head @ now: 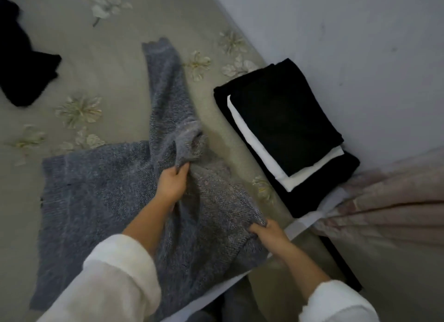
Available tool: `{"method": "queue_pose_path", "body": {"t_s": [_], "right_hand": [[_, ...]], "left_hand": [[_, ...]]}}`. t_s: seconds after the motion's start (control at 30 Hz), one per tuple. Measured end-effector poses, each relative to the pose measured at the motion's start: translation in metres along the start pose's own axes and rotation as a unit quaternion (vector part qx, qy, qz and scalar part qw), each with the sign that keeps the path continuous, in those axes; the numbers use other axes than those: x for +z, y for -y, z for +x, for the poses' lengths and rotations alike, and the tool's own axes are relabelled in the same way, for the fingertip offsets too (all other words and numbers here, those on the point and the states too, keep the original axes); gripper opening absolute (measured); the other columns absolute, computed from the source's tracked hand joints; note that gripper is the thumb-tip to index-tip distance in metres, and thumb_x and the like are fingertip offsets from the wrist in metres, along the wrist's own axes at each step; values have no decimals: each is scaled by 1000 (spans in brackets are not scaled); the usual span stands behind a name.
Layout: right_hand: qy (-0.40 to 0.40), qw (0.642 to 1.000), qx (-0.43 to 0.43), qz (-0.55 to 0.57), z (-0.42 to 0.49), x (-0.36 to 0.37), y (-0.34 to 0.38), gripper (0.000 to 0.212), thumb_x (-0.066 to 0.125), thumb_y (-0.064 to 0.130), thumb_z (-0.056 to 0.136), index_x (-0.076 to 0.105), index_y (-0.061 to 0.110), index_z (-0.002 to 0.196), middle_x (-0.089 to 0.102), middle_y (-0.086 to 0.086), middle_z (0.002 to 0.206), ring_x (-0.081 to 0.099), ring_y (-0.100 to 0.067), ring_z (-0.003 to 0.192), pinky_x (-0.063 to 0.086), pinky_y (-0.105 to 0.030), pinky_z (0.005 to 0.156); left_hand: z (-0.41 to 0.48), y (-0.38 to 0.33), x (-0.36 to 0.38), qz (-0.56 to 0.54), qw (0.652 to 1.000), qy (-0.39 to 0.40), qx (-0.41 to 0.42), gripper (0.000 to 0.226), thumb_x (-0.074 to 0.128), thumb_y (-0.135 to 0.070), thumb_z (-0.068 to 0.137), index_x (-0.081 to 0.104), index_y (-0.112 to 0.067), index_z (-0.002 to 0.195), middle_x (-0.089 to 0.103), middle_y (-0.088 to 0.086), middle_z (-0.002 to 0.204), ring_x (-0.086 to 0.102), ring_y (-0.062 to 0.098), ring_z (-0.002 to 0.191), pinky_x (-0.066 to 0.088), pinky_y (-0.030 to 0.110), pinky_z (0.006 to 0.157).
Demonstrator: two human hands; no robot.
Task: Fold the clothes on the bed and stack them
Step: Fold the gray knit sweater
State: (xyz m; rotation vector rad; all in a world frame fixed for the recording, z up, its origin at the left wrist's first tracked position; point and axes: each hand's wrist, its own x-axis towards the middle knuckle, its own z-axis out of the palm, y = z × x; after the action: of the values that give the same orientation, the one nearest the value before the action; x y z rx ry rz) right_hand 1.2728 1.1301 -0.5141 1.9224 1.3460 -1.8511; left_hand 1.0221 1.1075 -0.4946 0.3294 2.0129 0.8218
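On the bed (108, 65), 1 grey knit sweater (101, 189) lies spread by the near edge, w/ 1 sleeve stretched twd the far side. The left hand (171, 183) grips a bunched fold at its middle; the right hand (269, 235) clutches its edge by the bed's near edge. At the right edge sits 1 stack (283, 120) of 3 folded pcs: black at btm, white between, black on top, tho the dark layers may hide more. 1 loose black garment (21, 69) lies crumpled twd the far left.
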Motion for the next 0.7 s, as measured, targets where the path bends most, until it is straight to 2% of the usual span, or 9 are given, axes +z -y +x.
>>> {"method": "queue_pose_path", "body": {"t_s": [0.1,0.17,0.23,0.33,0.43,0.5,0.57,0.63,0.7], "right_hand": [[73,996,-40,-42,-23,-18,37,29,68,24,83,62,17,111,70,-2,104,67,-18,93,54,-35,87],[122,982,-95,-112,-49,-22,78,61,79,45,71,58,16,120,66,2,114,65,-15,101,53,-35,91],[160,941,-141,-262,-76,-19,121,81,81,62,58,56,17,121,62,6,117,62,-14,105,50,-29,87],[184,819,-207,-504,-115,-4,179,63,85,54,57,65,11,99,68,-1,98,65,-22,94,51,-32,79],[95,718,-281,-630,-151,13,228,32,84,27,63,55,14,63,61,-7,73,59,-24,69,46,-29,58],[-5,710,-357,-607,-175,14,257,34,70,11,69,42,15,52,48,-5,56,48,-22,54,33,-26,45],[-98,704,-455,-536,-197,10,283,23,56,9,68,39,11,52,42,-6,52,47,-29,56,27,-27,44],[-162,683,-561,-439,-214,5,297,9,47,17,61,50,9,59,47,-7,62,47,-28,65,29,-29,53],[-201,660,-642,-334,-223,1,300,24,45,18,58,62,10,74,49,-4,75,43,-21,73,30,-29,64]], "left_hand": [[-51,9,-56,-119,992,-23,-37,26,46,-35,99,59,-13,95,59,2,80,57,16,72,47,30,67],[-80,18,-94,-240,968,-63,-39,25,47,-31,99,57,-12,112,63,3,94,61,20,87,48,36,84],[-107,22,-130,-357,929,-89,-36,30,48,-26,98,56,-6,119,65,7,103,62,20,91,46,40,88],[-136,22,-166,-477,873,-100,-8,25,45,-21,99,57,-6,115,61,13,120,65,20,94,54,36,78],[-160,11,-188,-577,812,-82,45,18,55,-19,93,64,-7,103,64,11,108,71,15,78,58,27,62],[-176,-2,-202,-618,776,-57,111,41,90,-23,55,75,-7,90,71,10,99,72,17,81,59,30,69],[-191,-12,-216,-647,742,-37,173,67,98,-24,22,78,-7,84,74,9,97,71,19,88,58,34,78],[-206,-18,-221,-678,705,-38,205,80,98,-19,20,75,-6,96,73,9,102,70,20,93,56,37,83],[-222,-12,-218,-694,684,-43,220,85,97,-15,22,69,-9,102,73,8,100,71,19,91,54,38,86]]}}
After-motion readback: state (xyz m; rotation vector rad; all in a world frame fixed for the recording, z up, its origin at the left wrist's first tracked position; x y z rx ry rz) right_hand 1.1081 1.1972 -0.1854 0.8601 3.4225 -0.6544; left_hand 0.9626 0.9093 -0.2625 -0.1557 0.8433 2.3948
